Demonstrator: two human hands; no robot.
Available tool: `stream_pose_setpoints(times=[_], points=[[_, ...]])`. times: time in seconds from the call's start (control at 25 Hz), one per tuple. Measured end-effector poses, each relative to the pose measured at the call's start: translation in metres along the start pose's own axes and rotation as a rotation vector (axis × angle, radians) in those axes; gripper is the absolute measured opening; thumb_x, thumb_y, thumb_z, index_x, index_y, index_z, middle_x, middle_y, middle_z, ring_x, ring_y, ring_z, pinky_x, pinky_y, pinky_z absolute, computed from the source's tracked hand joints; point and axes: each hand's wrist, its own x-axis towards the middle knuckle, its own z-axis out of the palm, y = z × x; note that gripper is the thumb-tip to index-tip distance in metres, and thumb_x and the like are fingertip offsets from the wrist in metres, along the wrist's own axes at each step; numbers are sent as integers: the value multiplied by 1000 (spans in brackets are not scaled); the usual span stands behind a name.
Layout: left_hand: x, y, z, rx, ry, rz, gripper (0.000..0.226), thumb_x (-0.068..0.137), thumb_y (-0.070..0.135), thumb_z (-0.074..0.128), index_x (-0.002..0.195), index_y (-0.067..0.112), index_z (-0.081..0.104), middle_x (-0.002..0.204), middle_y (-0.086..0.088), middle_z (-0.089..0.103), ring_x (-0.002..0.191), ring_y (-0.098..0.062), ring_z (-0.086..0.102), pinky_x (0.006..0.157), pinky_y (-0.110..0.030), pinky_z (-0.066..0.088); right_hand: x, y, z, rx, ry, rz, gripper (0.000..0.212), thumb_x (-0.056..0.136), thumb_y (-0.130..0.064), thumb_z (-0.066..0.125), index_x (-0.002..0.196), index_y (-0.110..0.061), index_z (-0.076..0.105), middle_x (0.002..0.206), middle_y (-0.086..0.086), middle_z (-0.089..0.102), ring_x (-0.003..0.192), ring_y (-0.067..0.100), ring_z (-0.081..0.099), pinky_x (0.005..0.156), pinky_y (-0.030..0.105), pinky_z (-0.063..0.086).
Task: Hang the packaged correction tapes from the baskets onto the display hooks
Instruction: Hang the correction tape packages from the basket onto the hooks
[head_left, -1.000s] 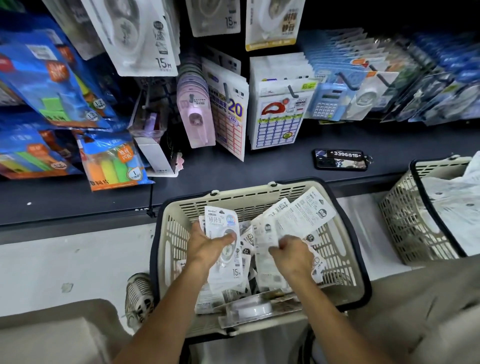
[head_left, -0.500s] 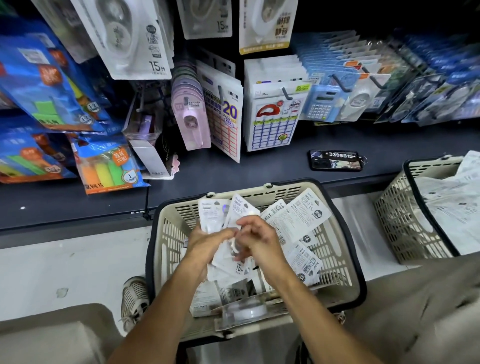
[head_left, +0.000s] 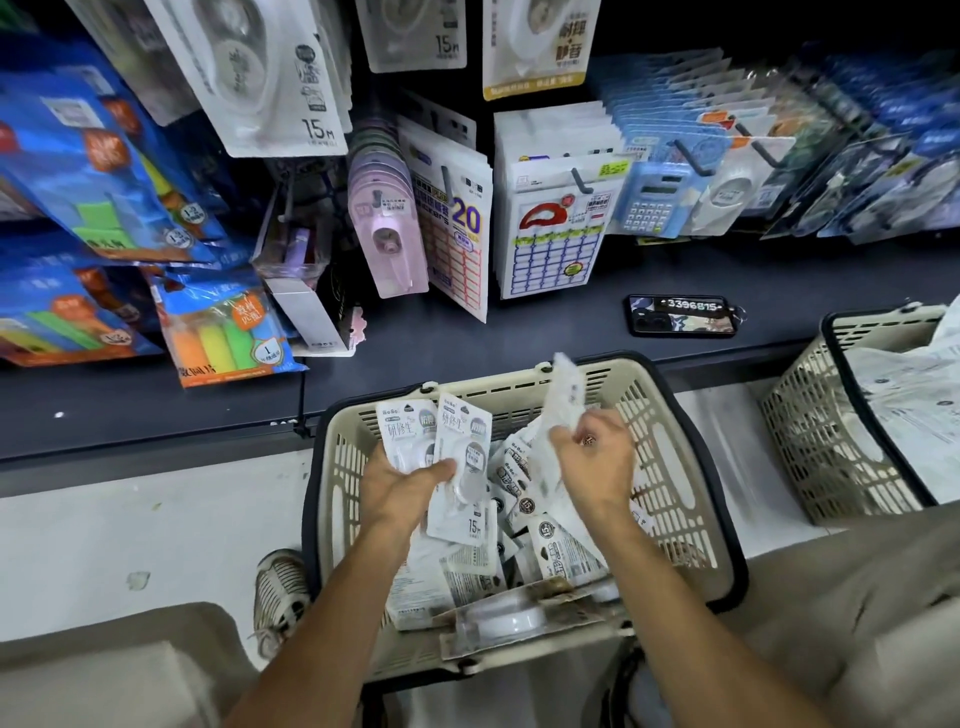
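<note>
Left hand (head_left: 400, 483) grips two tape packs (head_left: 457, 452) — right hand (head_left: 592, 462) pinches blurred pack (head_left: 563, 389).

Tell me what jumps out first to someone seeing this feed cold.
Both hands over the cream basket in the centre: the left hand grips two correction tape packs, the right hand lifts another pack, blurred. Behind, hooks crowded with hanging stationery, and a phone lying on the dark shelf at right.

Hands parted, left hand (head_left: 400, 483) now gripping two fanned packs (head_left: 452, 457), right hand (head_left: 592, 457) lifting another pack (head_left: 563, 395) to the right.
</note>
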Motion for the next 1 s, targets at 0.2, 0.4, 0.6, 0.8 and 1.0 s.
stream_pose_setpoints(times=[0.2, 0.4, 0.6, 0.8, 1.0], points=[[0, -2, -10, -41, -92, -5, 33, 79, -5, 81, 96, 23, 75, 98, -3, 81, 81, -17, 78, 72, -37, 64, -34, -25, 24, 349, -519, 18, 16, 90, -14, 74, 103, -8, 67, 97, -3, 66, 73, 2, 65, 63, 20, 54], [-6, 4, -12, -155, -188, -54, 47, 75, 4, 85, 116, 23, 69, 100, 1, 81, 88, -18, 79, 64, -35, 63, -33, -7, 12, 168, -461, 287, 76, 83, -64, 69, 143, -34, 34, 103, 3, 70, 77, 19, 65, 61, 30, 54], [-3, 7, -7, -245, -50, -110, 36, 78, 6, 86, 108, 20, 74, 93, 5, 81, 83, -14, 78, 73, -35, 63, -39, 23, 27, 1, -372, 695, 83, 96, -75, 24, 132, -10, 60, 124, 18, 67, 114, 35, 64, 104, 48, 48], [-3, 7, -5, -173, -43, -72, 45, 79, 4, 86, 116, 22, 67, 102, 10, 78, 91, -10, 74, 87, -35, 58, -41, 19, 28, 249, -365, 715, 75, 86, -84, 37, 100, -16, 67, 86, 8, 73, 69, 23, 69, 50, 31, 56], [-5, 10, -13, -43, -178, -61, 49, 83, 4, 82, 126, 22, 66, 112, 6, 77, 107, -16, 71, 95, -37, 55, -31, 8, 14, 427, -454, 406, 57, 70, -58, 79, 112, -25, 60, 111, -13, 73, 95, 8, 71, 84, 29, 56]])
